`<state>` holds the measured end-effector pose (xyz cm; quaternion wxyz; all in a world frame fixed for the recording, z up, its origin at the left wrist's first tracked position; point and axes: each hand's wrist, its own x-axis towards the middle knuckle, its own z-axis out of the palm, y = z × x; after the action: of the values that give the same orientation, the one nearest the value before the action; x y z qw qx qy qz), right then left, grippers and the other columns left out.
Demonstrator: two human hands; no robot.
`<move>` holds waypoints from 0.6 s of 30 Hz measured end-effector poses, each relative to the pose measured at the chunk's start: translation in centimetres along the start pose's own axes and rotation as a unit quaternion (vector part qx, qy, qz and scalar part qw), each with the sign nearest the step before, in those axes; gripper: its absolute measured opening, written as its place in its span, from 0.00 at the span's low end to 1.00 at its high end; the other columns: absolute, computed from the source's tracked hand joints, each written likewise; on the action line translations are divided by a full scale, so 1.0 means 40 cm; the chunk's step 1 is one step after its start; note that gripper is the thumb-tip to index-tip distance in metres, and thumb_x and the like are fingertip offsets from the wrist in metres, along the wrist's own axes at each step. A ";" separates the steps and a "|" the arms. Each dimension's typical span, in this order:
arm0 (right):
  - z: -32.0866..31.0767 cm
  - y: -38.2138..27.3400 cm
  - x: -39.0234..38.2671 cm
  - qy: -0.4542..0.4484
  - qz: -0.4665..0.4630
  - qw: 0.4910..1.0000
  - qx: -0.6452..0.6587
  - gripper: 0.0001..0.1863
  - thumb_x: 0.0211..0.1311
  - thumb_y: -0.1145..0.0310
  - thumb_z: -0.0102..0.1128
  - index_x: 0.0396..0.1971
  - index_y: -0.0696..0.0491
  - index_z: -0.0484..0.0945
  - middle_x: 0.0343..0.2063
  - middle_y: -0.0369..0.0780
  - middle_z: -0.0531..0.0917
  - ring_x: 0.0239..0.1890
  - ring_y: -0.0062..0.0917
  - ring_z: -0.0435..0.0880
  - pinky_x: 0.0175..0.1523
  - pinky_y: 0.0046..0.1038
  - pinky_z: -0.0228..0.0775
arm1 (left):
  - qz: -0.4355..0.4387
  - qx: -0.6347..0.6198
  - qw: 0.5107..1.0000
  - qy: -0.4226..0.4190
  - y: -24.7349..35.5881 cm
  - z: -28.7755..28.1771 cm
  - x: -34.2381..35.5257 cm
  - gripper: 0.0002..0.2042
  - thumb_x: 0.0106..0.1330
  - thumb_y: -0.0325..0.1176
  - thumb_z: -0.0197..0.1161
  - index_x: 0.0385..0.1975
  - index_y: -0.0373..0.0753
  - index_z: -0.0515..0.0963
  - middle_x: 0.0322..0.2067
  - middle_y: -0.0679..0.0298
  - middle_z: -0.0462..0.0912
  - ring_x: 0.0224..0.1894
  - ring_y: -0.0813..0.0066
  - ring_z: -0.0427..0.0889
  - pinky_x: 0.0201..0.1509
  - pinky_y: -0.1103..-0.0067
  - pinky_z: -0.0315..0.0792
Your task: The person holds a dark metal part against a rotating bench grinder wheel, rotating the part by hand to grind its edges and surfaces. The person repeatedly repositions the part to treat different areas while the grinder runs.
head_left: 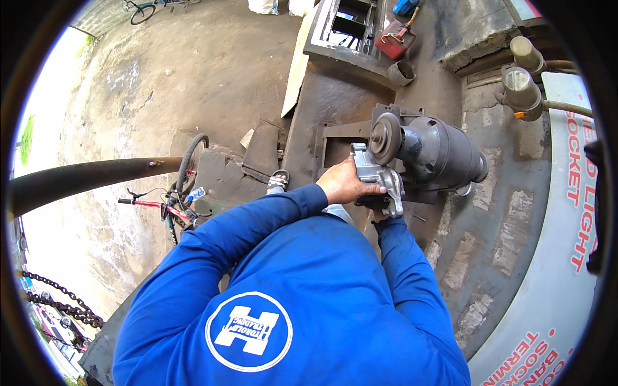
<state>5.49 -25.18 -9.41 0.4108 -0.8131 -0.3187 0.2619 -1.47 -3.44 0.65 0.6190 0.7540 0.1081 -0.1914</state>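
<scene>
In front of me I hold a silver cast-metal housing (pixel 369 168) with lugs and a curved arm at its near end. My left hand (pixel 343 183) is closed over its left side, with the thumb lying across the top. Under the near end is my right hand (pixel 378 215), mostly hidden by the casting and its own sleeve. The far edge of the housing is right at the round wheel (pixel 385 137) of a grey bench grinder (pixel 444 152); I cannot tell if they touch or if the wheel turns.
A metal frame (pixel 347 130) supports the grinder. A red bicycle (pixel 168 207) stands to the left by a dark pole (pixel 96 180). Farther off are a red container (pixel 394 40) and a framed window (pixel 347 26). A printed sign (pixel 547 212) and pipes (pixel 566 106) line the right.
</scene>
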 end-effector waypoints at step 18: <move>-0.040 -0.059 -0.016 0.011 0.247 0.696 0.674 0.30 0.74 0.43 0.55 0.55 0.57 0.79 0.44 0.44 0.88 0.39 0.33 0.88 0.46 0.37 0.85 | 0.054 -0.147 0.973 -0.173 -0.029 -0.022 -0.019 0.52 0.57 0.70 0.71 0.72 0.36 0.63 0.61 0.48 0.79 0.64 0.57 0.78 0.67 0.63 0.73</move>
<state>5.44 -25.36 -6.49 0.7731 -0.3706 0.1599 0.4892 -2.47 -2.31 0.09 0.7416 0.6153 -0.0144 -0.2668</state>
